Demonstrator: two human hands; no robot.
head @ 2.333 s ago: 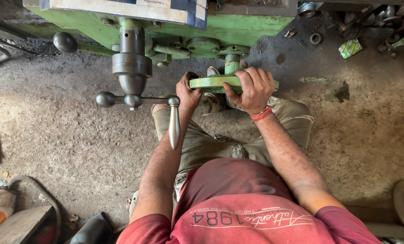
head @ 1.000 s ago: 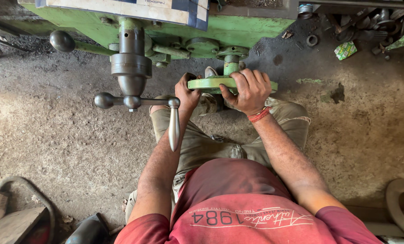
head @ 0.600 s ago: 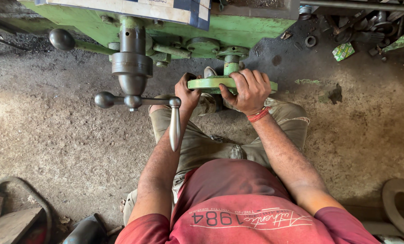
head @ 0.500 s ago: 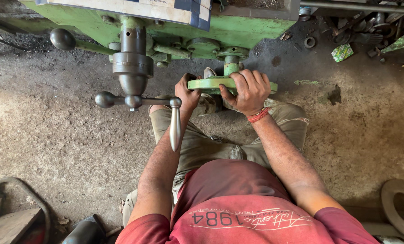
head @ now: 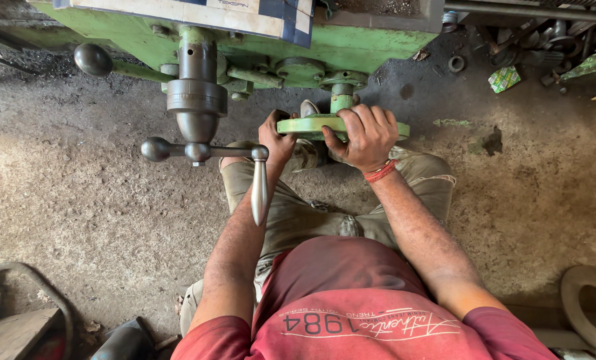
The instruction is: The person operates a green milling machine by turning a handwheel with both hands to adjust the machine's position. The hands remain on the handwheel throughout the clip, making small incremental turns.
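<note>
A: Which parts does the person grip?

B: Both hands hold the green handwheel (head: pixel 343 126), a flat disc on a short green shaft that projects from the front of the green machine (head: pixel 351 47). The right hand (head: pixel 364 135) lies over the wheel's near rim, fingers curled across the top and thumb tucked below, clamped tight on it. A red thread band circles that wrist.

A: And the left hand?

B: The left hand (head: pixel 276 139) closes on the wheel's left edge, fingers wrapped around the rim, knuckles toward the camera.

A: What lies beside it?

B: Just left of the left hand hangs a steel crank handle (head: pixel 259 185), its tapered grip pointing down over the forearm. Its cross arm runs left to a ball end (head: pixel 154 149), and its hub sits beneath a grey cylindrical spindle (head: pixel 196 93). A black ball knob (head: pixel 93 59) on a green lever stands farther left.

A: And the surroundings?

B: A dusty concrete floor (head: pixel 84 213); metal rings and scrap (head: pixel 544 40) at upper right; a rusty disc (head: pixel 591 307) at lower right.
</note>
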